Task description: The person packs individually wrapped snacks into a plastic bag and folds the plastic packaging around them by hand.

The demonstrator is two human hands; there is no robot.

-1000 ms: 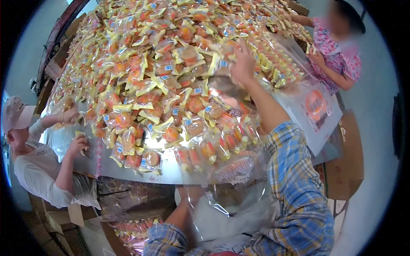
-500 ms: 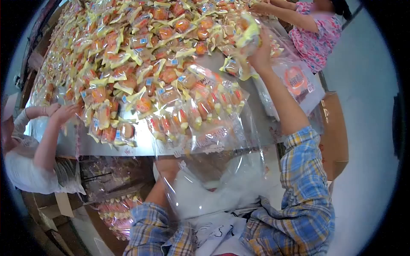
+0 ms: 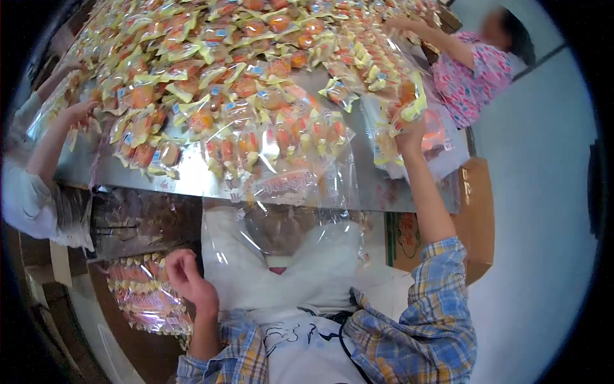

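My right hand [image 3: 410,133] is closed around wrapped cakes [image 3: 409,110] in clear and yellow film, over the right part of the table. Beneath it are flat printed plastic bags [image 3: 438,144]. My left hand [image 3: 190,281] hangs below the table edge, apart from the table, its fingers curled in with nothing visible in them. Between my arms, a large clear printed bag [image 3: 281,187] lies across the table edge. Rows of wrapped cakes [image 3: 275,141] fill its far part, and its near part hangs over my lap. A single wrapped cake [image 3: 339,94] lies beyond it.
A big heap of wrapped cakes [image 3: 211,38] spreads over the metal table [image 3: 192,176]. One co-worker's hand [image 3: 80,112] reaches in at left, another's arm [image 3: 441,41] at far right. A filled bag [image 3: 144,294] sits low left; a cardboard box [image 3: 476,221] stands right.
My left hand has come away from the bag at the table edge, down and to the left. My right hand, with wrapped cakes, has moved nearer and slightly right. The view has shifted.
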